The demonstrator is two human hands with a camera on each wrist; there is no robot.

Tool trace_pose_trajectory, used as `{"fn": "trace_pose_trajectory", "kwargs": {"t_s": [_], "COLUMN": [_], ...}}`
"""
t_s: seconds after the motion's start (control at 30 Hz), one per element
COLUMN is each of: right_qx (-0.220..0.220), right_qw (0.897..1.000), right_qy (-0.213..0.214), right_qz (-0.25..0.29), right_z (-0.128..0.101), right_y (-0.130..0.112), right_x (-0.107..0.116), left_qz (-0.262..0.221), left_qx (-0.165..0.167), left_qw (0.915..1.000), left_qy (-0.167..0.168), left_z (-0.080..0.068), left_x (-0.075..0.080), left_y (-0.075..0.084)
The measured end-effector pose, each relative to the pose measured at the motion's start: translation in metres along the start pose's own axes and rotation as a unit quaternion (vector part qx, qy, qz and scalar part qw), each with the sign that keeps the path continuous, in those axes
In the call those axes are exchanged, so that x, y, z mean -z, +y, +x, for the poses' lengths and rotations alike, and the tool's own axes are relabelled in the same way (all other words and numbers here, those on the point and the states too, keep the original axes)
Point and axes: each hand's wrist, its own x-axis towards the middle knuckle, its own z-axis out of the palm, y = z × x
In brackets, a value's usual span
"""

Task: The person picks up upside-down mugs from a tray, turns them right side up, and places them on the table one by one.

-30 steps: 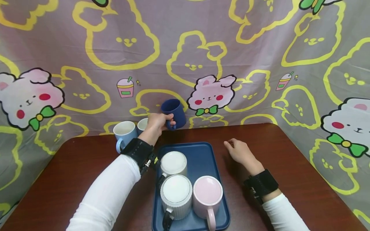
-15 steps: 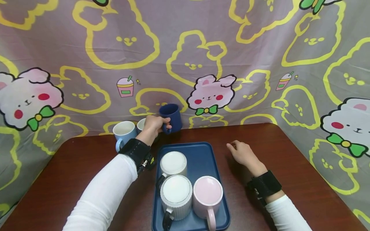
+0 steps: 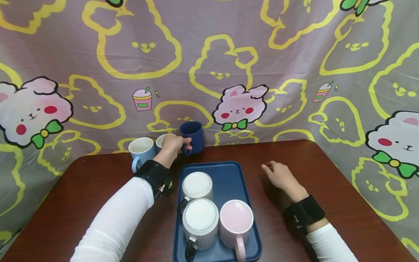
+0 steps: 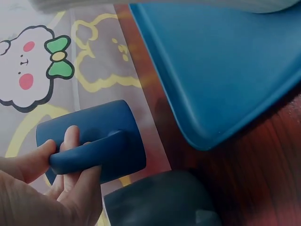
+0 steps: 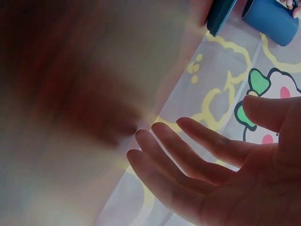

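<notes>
My left hand [image 3: 171,145] holds a dark blue mug [image 3: 195,138] by its handle, close to the far table edge. In the left wrist view, fingers [image 4: 70,141] pass around the mug's handle [image 4: 89,153]. Just left of it stands a mug with a pale inside [image 3: 159,140], partly covered by that hand. A light blue mug [image 3: 144,151] is farther left, upright. My right hand [image 3: 281,178] is at the tray's right, holding nothing, its fingers loosely bent.
A blue tray [image 3: 226,178] lies in the middle of the brown table [image 3: 294,156]. On it are a pink mug [image 3: 235,218] and two white mugs with black handles, one behind [image 3: 197,185] and one in front [image 3: 200,218]. A patterned cloth [image 3: 229,54] hangs behind the table.
My left hand has lowered the dark blue mug and brought it slightly left, nearer the mug beside it. My right hand has drifted a little to the right and down, away from the tray.
</notes>
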Motion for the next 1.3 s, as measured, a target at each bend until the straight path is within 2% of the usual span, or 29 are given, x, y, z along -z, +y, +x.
{"fn": "trace_pose_trajectory", "kwargs": {"t_s": [0.17, 0.33, 0.57, 0.93, 1.13, 1.3], "right_qx": [-0.002, -0.005, -0.010, -0.012, -0.015, -0.017], "right_qw": [1.000, 1.000, 1.000, 1.000, 1.000, 1.000], "right_qy": [0.005, 0.007, 0.008, 0.000, -0.001, -0.005], "right_qz": [-0.007, -0.015, -0.017, -0.013, -0.009, -0.006], "right_z": [-0.004, -0.006, -0.009, -0.013, -0.014, -0.014], "right_y": [0.006, 0.011, 0.013, 0.013, 0.013, 0.013], "right_x": [0.005, 0.007, 0.011, 0.017, 0.020, 0.020], "left_qz": [0.018, 0.065, 0.099, 0.117, 0.113, 0.108], "left_qx": [0.008, 0.021, 0.018, 0.017, 0.021, 0.012], "left_qw": [0.9998, 0.9975, 0.9941, 0.9917, 0.9926, 0.9936], "left_qy": [0.002, 0.019, 0.039, 0.052, 0.038, 0.032], "left_z": [0.000, 0.002, 0.004, 0.006, 0.009, 0.009], "left_x": [0.001, 0.001, -0.001, -0.001, 0.001, 0.002], "left_y": [-0.003, -0.008, -0.011, -0.016, -0.022, -0.026]}}
